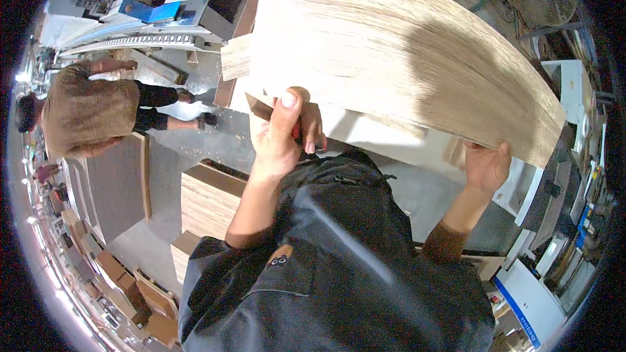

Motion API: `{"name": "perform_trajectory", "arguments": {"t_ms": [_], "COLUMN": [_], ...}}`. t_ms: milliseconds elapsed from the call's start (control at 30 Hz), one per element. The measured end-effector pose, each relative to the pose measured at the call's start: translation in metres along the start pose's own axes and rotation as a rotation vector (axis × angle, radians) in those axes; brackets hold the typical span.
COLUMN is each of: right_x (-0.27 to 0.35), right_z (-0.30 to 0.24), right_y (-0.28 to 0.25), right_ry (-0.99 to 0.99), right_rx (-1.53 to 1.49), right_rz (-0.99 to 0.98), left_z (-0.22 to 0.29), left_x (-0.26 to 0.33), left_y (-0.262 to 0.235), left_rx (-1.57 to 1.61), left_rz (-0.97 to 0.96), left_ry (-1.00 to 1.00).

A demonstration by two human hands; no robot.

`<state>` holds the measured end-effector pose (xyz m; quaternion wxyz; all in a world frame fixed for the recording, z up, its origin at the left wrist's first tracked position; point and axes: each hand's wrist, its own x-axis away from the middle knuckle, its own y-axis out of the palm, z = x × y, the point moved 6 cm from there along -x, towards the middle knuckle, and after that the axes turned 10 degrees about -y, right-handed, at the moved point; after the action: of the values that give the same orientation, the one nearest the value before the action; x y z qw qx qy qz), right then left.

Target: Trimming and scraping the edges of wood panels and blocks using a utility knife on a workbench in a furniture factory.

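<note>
grey workshop floor [164, 179] between 2 panel stacks [207, 201]; wood-grain board [365, 45] ahead; left hand [277, 133], grip clenched round flat tool [260, 107]; right hand [487, 168], grip pinching board's near edge.

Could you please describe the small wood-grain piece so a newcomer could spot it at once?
Find the large pale wood-grain board, whose near edge the right hand grips. Follow it to its left edge, beyond the left hand, where a small pale rectangular piece juts out. It is far smaller than the board and much paler than the brown strip beside it.
</note>
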<state>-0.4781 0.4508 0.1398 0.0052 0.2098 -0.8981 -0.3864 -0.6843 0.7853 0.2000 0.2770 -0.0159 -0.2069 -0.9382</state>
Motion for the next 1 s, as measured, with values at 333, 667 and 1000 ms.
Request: {"name": "perform_trajectory", "arguments": {"t_ms": [333,667,1000], "right_x": [-0.012,-0.017,-0.008], "right_z": [-0.008,-0.010,0.001], "right_y": [0.005,0.000,-0.008], "right_ry": [0.000,-0.047,0.062], "right_rx": [-0.026,-0.065,0.187], "right_rz": [-0.137,-0.081,-0.045], "left_z": [-0.001,-0.012,-0.022], "left_x": [0.004,0.008,-0.013], "left_y": [-0.003,-0.012,-0.017], "left_rx": [0.050,0.043,0.127], "left_rz": [0.069,0.106,0.264], "left_ry": [-0.048,-0.091,-0.015]}}
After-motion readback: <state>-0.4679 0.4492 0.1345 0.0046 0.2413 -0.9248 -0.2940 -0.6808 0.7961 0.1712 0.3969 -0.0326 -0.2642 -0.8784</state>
